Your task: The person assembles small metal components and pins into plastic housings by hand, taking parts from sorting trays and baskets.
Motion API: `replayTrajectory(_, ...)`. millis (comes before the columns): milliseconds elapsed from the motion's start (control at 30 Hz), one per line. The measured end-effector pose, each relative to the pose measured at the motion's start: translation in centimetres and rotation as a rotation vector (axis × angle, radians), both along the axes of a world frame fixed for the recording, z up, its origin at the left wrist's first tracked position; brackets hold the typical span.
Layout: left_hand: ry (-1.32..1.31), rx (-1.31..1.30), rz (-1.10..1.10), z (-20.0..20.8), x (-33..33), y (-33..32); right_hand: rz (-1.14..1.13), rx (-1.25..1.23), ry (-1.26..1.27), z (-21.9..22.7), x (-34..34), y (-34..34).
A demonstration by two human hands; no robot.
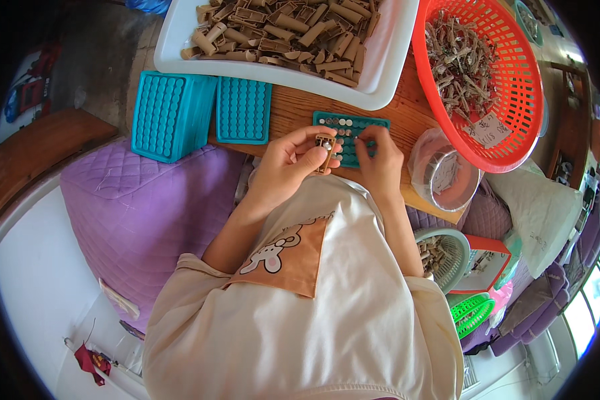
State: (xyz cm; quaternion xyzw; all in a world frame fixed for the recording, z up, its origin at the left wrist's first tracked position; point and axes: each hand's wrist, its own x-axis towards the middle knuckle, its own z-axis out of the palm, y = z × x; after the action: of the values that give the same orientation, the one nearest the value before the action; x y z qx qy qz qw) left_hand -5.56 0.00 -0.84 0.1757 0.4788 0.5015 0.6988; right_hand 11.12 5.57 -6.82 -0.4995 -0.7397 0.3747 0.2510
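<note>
My left hand (291, 160) is closed around a small brown plastic half-shell casing (321, 138), held upright over the table's near edge. A round silvery piece sits inside the casing. Just to the right, my right hand (385, 159) reaches over a teal tray (372, 123) with its thumb and fingers bent together. Whether a small piece is between those fingertips is too small to make out. Rows of round pockets cover the tray. Several small, round, silvery-white pieces (341, 122) sit in its far-left pockets, and my fingers hide part of its near side.
A white bin (370, 100) of brown casings stands beyond my hands. Stacked teal trays (173, 120) and another teal tray (243, 110) are at left. A red basket (523, 100) of thin parts and a clear-lined round container (417, 157) stand at right. A purple quilted cover (147, 213) lies left.
</note>
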Motion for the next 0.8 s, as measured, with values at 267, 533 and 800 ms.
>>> replayTrajectory(267,0.021,0.012,-0.085,0.1,0.5,-0.3,-0.042,0.295,0.522,4.7,-2.1,-1.2)
replayTrajectory(533,0.04,-0.046,-0.136,-0.4,1.0,-0.3,0.26,0.296,0.262,5.0,-1.0,-0.3)
replayTrajectory(800,0.011,-0.069,-0.044,-1.5,-0.4,-0.3,-0.205,-0.193,0.138,1.6,-0.6,0.6)
